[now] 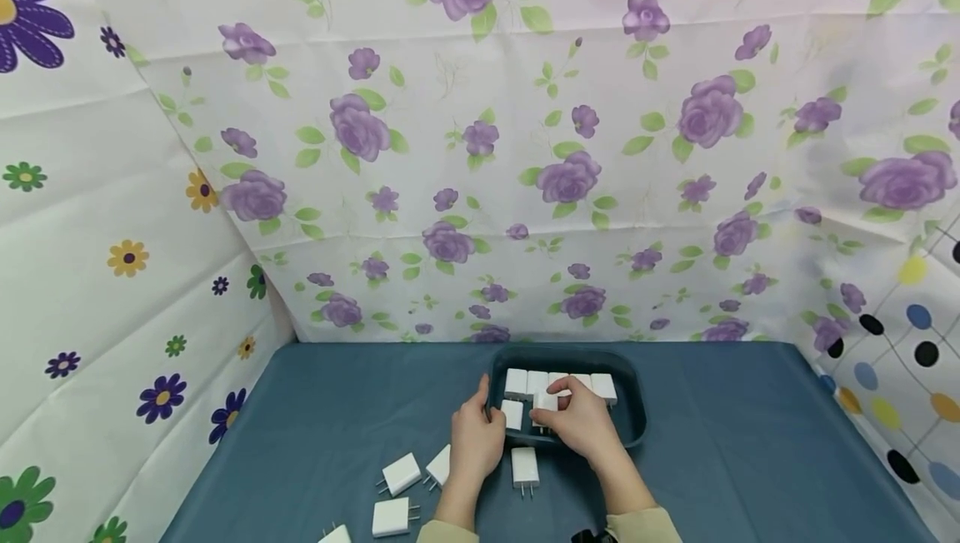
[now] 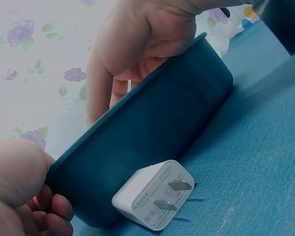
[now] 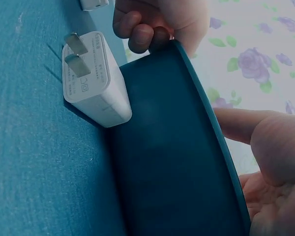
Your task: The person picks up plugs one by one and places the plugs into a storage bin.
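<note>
A dark blue tray [image 1: 637, 410] stands toward the back of the table, with several white plug chargers [image 1: 516, 381] in a far row and one more charger [image 1: 512, 415] nearer its left side. My left hand [image 1: 477, 436] grips the tray's left end, thumb at the rim and fingers curled about the outer wall. Inside the tray, my right hand [image 1: 587, 422] pinches a white charger [image 1: 545, 401] between thumb and fingers. The tray wall [image 2: 147, 123] hides that charger in both wrist views. Just outside the near wall lies another charger [image 3: 96, 81], its two prongs facing away from the tray.
Several loose chargers lie on the blue table [image 1: 322, 410] left of the tray, among them one charger [image 1: 401, 474] and another charger [image 1: 392, 517] nearer the front. One charger [image 1: 439, 466] is partly covered by the left arm. A flowered curtain [image 1: 465, 193] rises behind the table.
</note>
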The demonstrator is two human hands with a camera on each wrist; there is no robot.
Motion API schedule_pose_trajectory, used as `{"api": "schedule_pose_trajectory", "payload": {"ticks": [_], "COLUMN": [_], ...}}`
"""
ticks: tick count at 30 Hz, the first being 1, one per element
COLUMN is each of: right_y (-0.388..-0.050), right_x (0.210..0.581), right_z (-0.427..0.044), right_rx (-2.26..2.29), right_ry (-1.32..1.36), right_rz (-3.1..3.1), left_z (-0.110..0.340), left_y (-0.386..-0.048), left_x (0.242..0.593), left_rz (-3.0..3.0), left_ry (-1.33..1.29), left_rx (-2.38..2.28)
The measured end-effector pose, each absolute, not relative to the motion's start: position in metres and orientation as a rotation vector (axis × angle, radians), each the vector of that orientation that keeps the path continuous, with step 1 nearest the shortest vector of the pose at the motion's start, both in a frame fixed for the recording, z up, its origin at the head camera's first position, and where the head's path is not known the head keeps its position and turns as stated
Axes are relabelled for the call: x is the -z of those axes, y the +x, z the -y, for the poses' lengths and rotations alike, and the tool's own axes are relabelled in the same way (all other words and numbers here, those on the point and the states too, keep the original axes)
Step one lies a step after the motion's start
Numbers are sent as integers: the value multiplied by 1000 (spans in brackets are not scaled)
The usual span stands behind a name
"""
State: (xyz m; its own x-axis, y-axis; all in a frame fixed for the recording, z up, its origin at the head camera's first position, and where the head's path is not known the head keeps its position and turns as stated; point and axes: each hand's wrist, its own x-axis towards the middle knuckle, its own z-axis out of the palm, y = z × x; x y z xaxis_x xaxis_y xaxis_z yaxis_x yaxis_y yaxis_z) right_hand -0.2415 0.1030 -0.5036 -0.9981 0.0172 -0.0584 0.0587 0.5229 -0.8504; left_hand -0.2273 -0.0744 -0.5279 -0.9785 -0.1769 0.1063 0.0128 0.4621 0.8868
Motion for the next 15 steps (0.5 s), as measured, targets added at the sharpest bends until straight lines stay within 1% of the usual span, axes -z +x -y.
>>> {"api": "schedule_pose_trajectory", "payload": {"ticks": [3,10,15], "right_y": [-242,-240,-242], "right_x": [503,502,501], "right_z": [-103,-96,-90], "right_rx": [1441,1254,1151], "right_ry": [85,-26,-32], "right_rz": [-2708,-2804,-2847], "left_z": [74,75,75], "left_y": [-228,-226,-226], "left_x": [528,529,527], "left_rz": [2531,2529,2522], "left_ry": [140,135,121], "left_rx": [1535,1532,1528]}}
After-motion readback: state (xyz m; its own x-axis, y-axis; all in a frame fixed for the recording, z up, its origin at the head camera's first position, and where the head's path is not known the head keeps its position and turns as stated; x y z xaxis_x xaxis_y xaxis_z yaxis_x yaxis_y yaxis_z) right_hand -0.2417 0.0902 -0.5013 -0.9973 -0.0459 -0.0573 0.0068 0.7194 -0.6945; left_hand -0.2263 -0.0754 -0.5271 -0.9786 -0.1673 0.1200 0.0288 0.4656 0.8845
